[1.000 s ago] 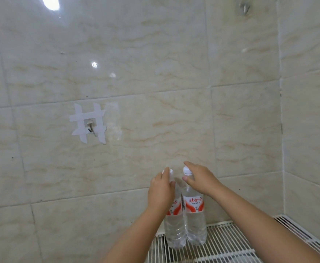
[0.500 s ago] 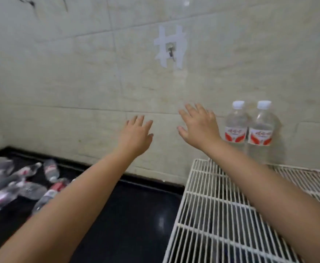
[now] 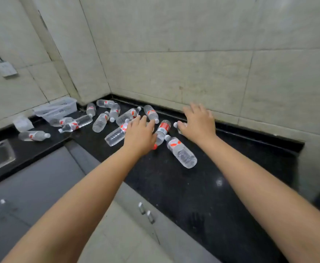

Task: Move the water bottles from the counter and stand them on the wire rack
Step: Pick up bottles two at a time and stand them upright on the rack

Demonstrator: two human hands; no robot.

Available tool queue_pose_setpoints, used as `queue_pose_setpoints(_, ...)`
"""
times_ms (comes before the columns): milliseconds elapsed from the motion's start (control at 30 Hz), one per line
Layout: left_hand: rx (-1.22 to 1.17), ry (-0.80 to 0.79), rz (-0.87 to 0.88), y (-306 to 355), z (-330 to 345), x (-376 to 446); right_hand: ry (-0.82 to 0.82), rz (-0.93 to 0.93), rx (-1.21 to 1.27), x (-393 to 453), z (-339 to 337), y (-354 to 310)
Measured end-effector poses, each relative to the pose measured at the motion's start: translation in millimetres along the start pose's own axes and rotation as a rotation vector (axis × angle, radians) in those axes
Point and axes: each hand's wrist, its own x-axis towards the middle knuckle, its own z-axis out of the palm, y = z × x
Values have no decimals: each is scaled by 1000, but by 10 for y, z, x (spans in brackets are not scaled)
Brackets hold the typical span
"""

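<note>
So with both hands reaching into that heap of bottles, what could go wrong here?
1. The clear plastic water bottles lie on their sides on the glossy black counter; a nudge could roll one toward its front edge.
2. The left hand reaches over several crowded bottles, so its grip may land badly.
3. The right hand covers most of its bottle, so a secure hold is uncertain.

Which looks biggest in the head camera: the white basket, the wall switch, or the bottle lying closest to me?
1. White basket
2. Closest bottle, which looks nearly as long, partly because it lies nearer the camera
3. Wall switch, plainly smallest
</note>
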Motion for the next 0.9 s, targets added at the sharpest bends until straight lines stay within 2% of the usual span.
queue_pose_setpoints(133,2,-163,-47,-533,405,-233,-127,58,32,-233,703,-466)
queue_pose_setpoints(267,-72,-289,-58,-742,754,-271,-262,107,-11,-326,1155,-561)
queue_pose_setpoints(500,-113,-407,8,-1037,1374,121,-396,225,-102,0,1752,-251)
queue_pose_setpoints(600,-74,-427,50,-1233,1569,466,-350,212,-138,467,1939,-17)
queue_pose_setpoints(700,-21,-470,70,-1449,1691,850,-389,250,-120,823,2110,129)
queue_pose_setpoints(900,39,-541,157,-1623,1997,1469,-540,433,-30,961,2582,294)
